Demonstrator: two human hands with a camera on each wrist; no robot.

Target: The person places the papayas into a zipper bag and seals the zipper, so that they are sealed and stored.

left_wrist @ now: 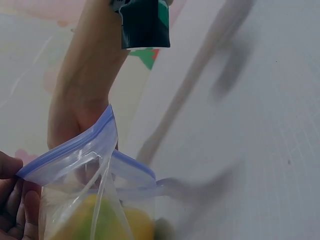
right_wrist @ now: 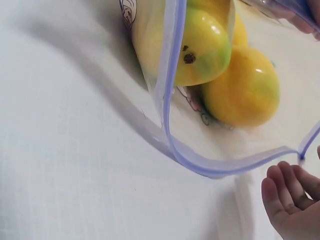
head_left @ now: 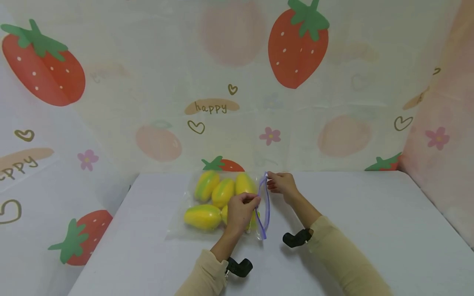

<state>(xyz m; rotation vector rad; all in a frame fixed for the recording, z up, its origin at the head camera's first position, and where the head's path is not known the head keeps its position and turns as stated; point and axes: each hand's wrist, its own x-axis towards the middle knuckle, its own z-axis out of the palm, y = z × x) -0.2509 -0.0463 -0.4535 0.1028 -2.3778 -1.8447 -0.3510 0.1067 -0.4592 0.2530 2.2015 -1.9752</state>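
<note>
A clear zip bag (head_left: pixel 177 225) with a purple zip strip lies on its side, its mouth open towards the right. Inside are several yellow mangoes (head_left: pixel 202 217) with green streaks. The left hand (head_left: pixel 240 209) pinches the near side of the bag's mouth between thumb and fingertips, covering part of the fruit in the head view. At the far corner of the mouth, the right hand (head_left: pixel 283 185) holds the end of the purple zip (right_wrist: pixel 235 167) with its fingertips. In the right wrist view that hand's fingers (right_wrist: pixel 285 187) curve in beside the corner.
A white table (head_left: pixel 355 213) lies beneath the bag. Behind it hangs a strawberry-print cloth (head_left: pixel 255 102). Each wrist carries a black camera mount (head_left: pixel 296 238), and both sleeves are beige.
</note>
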